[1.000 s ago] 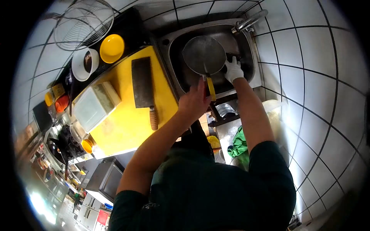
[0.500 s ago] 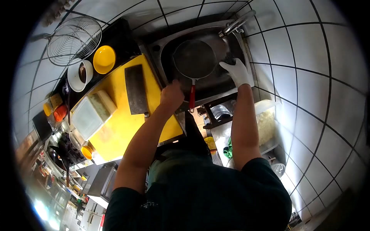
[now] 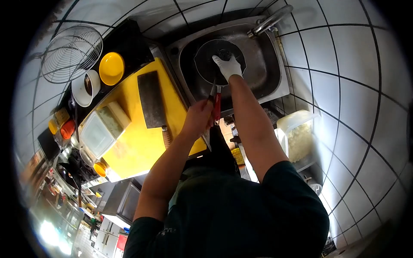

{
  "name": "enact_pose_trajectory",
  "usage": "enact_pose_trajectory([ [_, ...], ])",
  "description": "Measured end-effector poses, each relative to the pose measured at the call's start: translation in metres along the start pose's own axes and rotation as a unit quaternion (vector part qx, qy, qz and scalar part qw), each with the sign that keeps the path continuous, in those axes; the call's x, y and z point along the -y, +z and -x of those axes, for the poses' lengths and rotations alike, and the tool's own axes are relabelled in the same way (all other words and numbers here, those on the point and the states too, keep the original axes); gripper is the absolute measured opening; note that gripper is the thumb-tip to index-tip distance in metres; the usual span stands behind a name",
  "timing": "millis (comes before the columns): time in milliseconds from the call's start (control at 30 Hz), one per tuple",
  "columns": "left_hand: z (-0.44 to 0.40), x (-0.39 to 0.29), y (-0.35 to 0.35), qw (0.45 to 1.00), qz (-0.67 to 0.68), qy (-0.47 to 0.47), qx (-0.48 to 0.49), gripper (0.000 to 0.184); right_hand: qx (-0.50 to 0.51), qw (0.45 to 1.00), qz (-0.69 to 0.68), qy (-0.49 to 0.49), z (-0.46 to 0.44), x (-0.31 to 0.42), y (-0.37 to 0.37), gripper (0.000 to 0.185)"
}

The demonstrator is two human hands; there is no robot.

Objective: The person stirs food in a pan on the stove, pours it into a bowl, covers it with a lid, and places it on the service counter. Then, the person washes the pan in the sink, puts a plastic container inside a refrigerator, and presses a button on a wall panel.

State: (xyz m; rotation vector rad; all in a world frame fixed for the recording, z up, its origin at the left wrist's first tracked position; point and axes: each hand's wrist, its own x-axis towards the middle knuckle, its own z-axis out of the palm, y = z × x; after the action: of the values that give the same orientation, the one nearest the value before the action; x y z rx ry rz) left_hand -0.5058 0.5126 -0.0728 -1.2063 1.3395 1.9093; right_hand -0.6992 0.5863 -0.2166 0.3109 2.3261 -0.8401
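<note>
In the sink point(image 3: 266, 88) lies a round, dark pan point(image 3: 204, 64) with a thin metal rim and a red handle point(image 3: 217, 103) pointing towards me. My right hand point(image 3: 227, 67), in a white glove, reaches down into the pan. Its thumb and fingers are around a dark clump point(image 3: 225, 54), whose kind I cannot make out. My bare left hand point(image 3: 199, 117) is closed beside the red handle. A slim, dark, pointed tool point(image 3: 213, 89) sticks up from its fingers; whether these also touch the handle is hidden.
Left of the sink, a cleaver point(image 3: 150, 99) and a lidded plastic container point(image 3: 98, 131) lie on a yellow cutting board point(image 3: 129, 155). Bowls point(image 3: 112, 69) and a wire skimmer point(image 3: 72, 53) stand behind. The tap point(image 3: 266, 23) is at the sink's back right; a tub point(image 3: 299, 135) sits right.
My right hand has moved left from the sink's right side into the pan, with the dark clump. My left hand has come right and nearer to me, beside the red handle, and the slim tool now shows.
</note>
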Motion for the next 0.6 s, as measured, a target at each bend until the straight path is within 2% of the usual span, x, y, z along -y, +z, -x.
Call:
enact_pose_trajectory([
  [100,0.007,-0.004,-0.008,1.000,-0.008,-0.019,0.003,0.028,0.050,0.986,-0.136,-0.087,-0.013,-0.017,0.001,0.087],
  [200,0.011,-0.017,-0.026,0.999,-0.013,-0.033,0.018,0.028,0.139,0.970,-0.068,-0.188,-0.015,-0.006,-0.034,0.071],
  [233,0.013,-0.024,-0.032,0.999,-0.020,-0.038,0.025,0.029,0.135,0.960,0.000,-0.247,-0.029,-0.011,-0.034,0.060],
  [267,0.013,-0.031,-0.038,0.994,-0.096,-0.038,0.028,0.029,0.141,0.938,0.073,-0.307,-0.033,-0.010,-0.041,0.061],
  [333,0.016,-0.045,-0.047,0.967,-0.248,-0.038,0.034,0.029,0.149,0.869,0.218,-0.419,-0.036,0.001,-0.056,0.062],
  [367,0.020,-0.051,-0.045,0.962,-0.271,-0.014,0.027,0.031,0.211,0.820,0.263,-0.462,-0.043,0.006,-0.058,0.065],
  [400,0.008,-0.032,-0.049,0.903,-0.411,0.123,-0.027,0.031,0.223,0.832,0.253,-0.441,-0.035,0.013,-0.064,0.064],
  [433,-0.015,0.004,-0.057,0.803,-0.532,0.256,-0.079,0.032,0.235,0.843,0.243,-0.420,-0.022,0.025,-0.073,0.063],
  [467,-0.012,0.000,-0.051,0.667,-0.629,0.378,-0.129,0.032,0.246,0.853,0.232,-0.398,-0.015,0.031,-0.079,0.062],
  [567,0.017,-0.016,-0.032,0.646,-0.705,0.257,-0.140,0.042,0.298,0.909,0.109,-0.271,-0.043,0.017,-0.065,0.062],
  [600,0.026,-0.018,-0.031,0.635,-0.711,0.262,-0.151,0.043,0.287,0.918,0.087,-0.258,-0.037,0.021,-0.071,0.062],
])
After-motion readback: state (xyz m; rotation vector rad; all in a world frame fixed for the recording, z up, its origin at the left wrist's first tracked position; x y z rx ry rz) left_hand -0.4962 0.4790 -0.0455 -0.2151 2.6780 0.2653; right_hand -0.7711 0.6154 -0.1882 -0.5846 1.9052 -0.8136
